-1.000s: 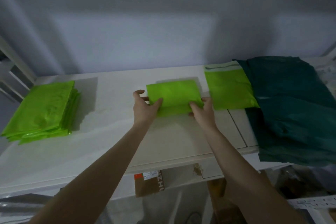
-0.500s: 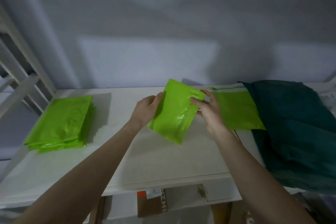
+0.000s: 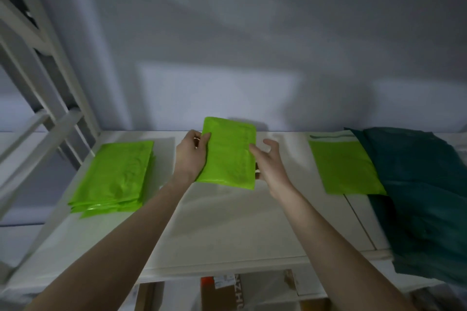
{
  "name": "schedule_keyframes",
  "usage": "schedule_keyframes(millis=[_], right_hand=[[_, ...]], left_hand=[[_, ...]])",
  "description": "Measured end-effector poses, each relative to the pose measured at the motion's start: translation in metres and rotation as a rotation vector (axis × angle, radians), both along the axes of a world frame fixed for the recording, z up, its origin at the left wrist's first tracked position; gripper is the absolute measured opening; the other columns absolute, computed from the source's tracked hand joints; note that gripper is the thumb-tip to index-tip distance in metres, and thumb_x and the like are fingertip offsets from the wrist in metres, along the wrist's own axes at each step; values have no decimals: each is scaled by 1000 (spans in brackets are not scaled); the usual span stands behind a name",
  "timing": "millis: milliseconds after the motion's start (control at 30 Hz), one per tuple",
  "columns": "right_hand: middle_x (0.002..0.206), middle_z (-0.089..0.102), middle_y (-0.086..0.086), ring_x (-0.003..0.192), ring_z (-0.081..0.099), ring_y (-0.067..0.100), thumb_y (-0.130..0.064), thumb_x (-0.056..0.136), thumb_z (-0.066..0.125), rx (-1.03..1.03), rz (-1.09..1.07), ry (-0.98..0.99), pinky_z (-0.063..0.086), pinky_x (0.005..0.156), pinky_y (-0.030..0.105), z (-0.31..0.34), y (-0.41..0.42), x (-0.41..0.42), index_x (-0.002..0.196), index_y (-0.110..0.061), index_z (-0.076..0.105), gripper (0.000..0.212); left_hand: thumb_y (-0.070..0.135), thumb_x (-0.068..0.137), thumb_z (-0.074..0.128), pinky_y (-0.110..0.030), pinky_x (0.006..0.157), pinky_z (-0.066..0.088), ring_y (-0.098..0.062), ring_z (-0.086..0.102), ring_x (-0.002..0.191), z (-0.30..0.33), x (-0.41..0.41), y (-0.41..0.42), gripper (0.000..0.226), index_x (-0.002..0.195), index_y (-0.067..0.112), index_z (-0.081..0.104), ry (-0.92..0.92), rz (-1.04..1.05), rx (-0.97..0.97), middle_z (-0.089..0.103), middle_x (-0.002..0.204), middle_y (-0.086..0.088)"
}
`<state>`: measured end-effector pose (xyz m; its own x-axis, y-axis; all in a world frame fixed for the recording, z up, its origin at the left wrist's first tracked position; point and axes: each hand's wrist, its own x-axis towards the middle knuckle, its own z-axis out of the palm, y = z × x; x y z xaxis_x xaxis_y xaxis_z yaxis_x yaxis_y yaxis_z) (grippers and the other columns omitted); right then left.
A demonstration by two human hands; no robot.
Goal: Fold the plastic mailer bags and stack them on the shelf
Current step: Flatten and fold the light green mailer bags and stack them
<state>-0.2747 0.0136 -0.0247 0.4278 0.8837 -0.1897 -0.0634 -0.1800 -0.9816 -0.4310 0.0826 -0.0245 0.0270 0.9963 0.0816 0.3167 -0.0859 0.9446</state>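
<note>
A folded bright green mailer bag (image 3: 228, 154) is lifted above the white shelf (image 3: 227, 230), standing on end. My left hand (image 3: 190, 155) grips its left edge, thumb on the front. My right hand (image 3: 267, 163) is at its right edge with the thumb on the front and the fingers spread loosely behind. A stack of folded green bags (image 3: 116, 177) lies at the shelf's left end. An unfolded green bag (image 3: 343, 166) lies flat to the right, partly under dark teal bags (image 3: 424, 197).
A white slatted frame (image 3: 43, 118) rises at the left of the shelf. The grey wall runs close behind. A cardboard box (image 3: 222, 293) sits below the shelf's front edge. The teal pile hangs over the right front edge.
The folded bag left the shelf surface, was turned upright and carried left towards the stack. My right hand's fingers have loosened from it. The view has panned left.
</note>
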Motion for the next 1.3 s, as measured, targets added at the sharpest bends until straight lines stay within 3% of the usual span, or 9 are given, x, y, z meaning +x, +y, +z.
schedule_keyframes(millis=[167,300,433,633,767,867,1033,1167,1300], right_hand=[[70,52,3,74,56,24,-16,87,59,59,43,-241,51,77,49,-6,25,-44,123,-25,33,45],[66,52,3,67,53,23,-16,86,60,115,97,-349,48,69,40,-4,45,-90,109,-28,44,31],[66,51,0,66,52,21,-17,88,59,121,207,-440,47,69,35,-5,63,-143,115,-17,55,27],[85,58,6,80,56,23,-25,87,65,130,300,-530,43,79,28,-12,69,-200,121,-10,60,37],[97,62,11,95,57,29,-34,85,65,146,318,-690,46,87,39,-23,69,-213,127,-8,56,50],[115,56,16,112,48,32,-43,87,60,76,324,-874,38,94,38,-29,66,-212,134,-12,50,57],[121,49,12,117,41,30,-45,88,57,63,301,-957,36,95,37,-31,66,-208,134,-13,49,57],[136,44,8,123,39,29,-39,90,55,182,341,-1129,40,92,40,-31,68,-209,134,-18,49,49],[151,34,2,138,29,20,-35,99,40,207,500,-1211,31,107,45,-35,70,-214,139,-16,43,45]], left_hand=[[20,96,50,-32,65,32,-35,60,86,2,-42,3,24,111,1,52,109,67,131,67,93,-20],[18,97,48,-36,78,40,-37,59,97,4,-93,12,32,128,9,47,182,114,146,66,104,-20],[11,95,48,-23,88,38,-29,58,112,-2,-156,25,28,118,15,64,272,108,143,64,120,-12],[31,91,57,-26,81,41,-22,58,92,-12,-219,27,27,116,24,64,310,170,-7,64,111,-8],[40,85,64,-27,94,39,-23,53,112,-23,-228,24,43,123,20,58,412,121,25,56,123,-3],[47,84,62,-39,106,36,-27,45,123,-31,-229,25,52,128,23,53,493,117,32,51,132,-3],[54,86,55,-45,108,32,-27,39,130,-32,-224,29,56,133,25,49,602,109,45,45,140,1],[33,93,52,-45,108,29,-25,33,134,-25,-216,27,46,137,28,45,740,58,171,39,146,4],[19,97,36,-34,112,18,-14,23,141,-21,-202,26,51,147,24,28,868,-128,170,23,155,7]])
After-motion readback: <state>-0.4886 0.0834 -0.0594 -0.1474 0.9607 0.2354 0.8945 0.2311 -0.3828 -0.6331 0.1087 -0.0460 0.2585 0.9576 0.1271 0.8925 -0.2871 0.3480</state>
